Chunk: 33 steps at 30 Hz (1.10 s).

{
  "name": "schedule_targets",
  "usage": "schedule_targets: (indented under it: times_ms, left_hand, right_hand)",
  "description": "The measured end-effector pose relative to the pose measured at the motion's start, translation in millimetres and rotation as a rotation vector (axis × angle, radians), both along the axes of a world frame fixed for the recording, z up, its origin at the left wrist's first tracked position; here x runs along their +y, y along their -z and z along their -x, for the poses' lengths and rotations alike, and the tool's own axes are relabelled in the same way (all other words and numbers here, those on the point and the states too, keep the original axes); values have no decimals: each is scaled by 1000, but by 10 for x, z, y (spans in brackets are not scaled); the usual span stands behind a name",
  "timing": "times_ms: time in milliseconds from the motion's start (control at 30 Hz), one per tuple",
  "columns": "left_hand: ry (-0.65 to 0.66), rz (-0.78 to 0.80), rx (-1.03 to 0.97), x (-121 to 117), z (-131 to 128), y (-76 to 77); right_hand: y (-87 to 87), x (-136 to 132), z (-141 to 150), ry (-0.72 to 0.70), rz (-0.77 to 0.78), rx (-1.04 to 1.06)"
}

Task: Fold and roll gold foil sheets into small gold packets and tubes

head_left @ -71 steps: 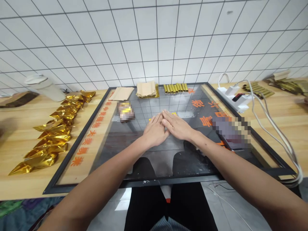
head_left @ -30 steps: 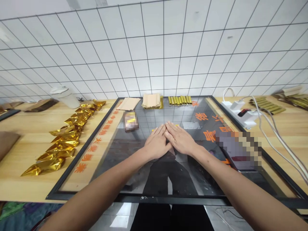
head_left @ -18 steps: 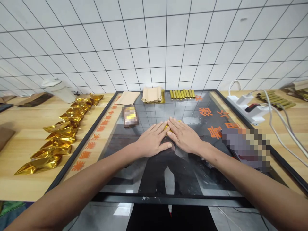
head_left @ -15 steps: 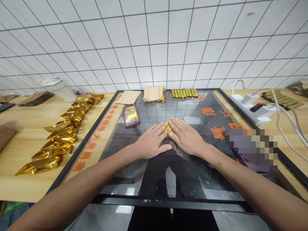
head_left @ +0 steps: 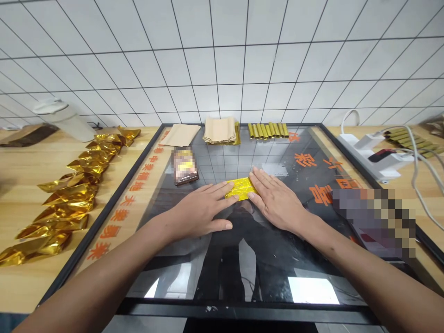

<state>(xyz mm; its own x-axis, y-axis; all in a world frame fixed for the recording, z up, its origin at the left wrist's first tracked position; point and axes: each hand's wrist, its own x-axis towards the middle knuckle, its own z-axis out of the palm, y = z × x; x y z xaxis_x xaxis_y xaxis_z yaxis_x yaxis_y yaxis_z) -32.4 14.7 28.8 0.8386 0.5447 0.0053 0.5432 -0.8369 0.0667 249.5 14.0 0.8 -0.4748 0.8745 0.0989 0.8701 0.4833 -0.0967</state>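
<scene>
A small shiny yellow-gold foil sheet [head_left: 240,188] lies flat on the dark glass tabletop [head_left: 222,277], its surface creased. My left hand [head_left: 199,208] rests with fingers stretched out, their tips touching the sheet's left edge. My right hand [head_left: 275,198] lies flat over the right end of the sheet, fingers extended, covering that end. Beyond the hands stand a stack of brown paper sheets [head_left: 220,129] with gold edges below and a row of rolled gold tubes [head_left: 268,131]. A small box [head_left: 185,165], blurred, sits left of the stack.
Folded gold foil pieces [head_left: 69,199] line the wooden table at left, near a whitish cup [head_left: 71,120]. Another brown sheet [head_left: 181,135] lies at the back. A white power strip [head_left: 373,155] with cables and a blurred object [head_left: 376,222] are at right, with more tubes [head_left: 409,141] behind.
My hands have moved apart, the left one sliding leftward, so more of the gold foil sheet shows between them. The view has shifted slightly.
</scene>
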Motion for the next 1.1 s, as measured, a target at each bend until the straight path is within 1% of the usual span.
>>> schedule_targets:
  times_ms: [167, 267, 333, 400, 467, 567, 667, 767, 867, 900, 967, 1033, 1100]
  left_hand:
    - [5, -21, 1, -3, 32, -108]
    - [-5, -25, -21, 1, -9, -130]
    - [-48, -52, -51, -11, -82, -123]
    - [-117, -106, -116, -41, -182, -87]
    - [-127, -136, -147, -82, -285, -23]
    - [-139, -106, -117, -134, -388, 92]
    - [-152, -74, -96, -150, -410, 172]
    - [-164, -66, -109, -126, -393, 201]
    - [-156, -37, -146, -91, -379, 206]
    - [-153, -23, -161, -82, -376, 208]
    - [-151, -5, -187, -70, -372, 214]
    - [-149, -10, -184, -66, -365, 222]
    - [-144, -27, -159, -66, -355, 228]
  right_hand:
    - [1, -7, -4, 17, 8, -3]
    - [-2, -7, 7, 30, 15, -6]
    - [-5, -8, 20, 37, 16, -21]
    - [-6, -10, 36, 46, 18, -34]
    - [-3, -12, 50, 54, 23, -39]
    - [9, -16, 60, 72, 25, -22]
    - [10, -35, 62, 94, 15, 19]
    - [-27, -96, 98, 112, -34, 56]
    - [-65, -193, 188, 33, -65, 101]
    - [-67, -223, 220, -8, -50, 110]
    - [-51, -266, 266, -44, -2, 114]
    - [-20, -273, 269, -37, 32, 94]
    - [9, -246, 227, -17, 32, 60]
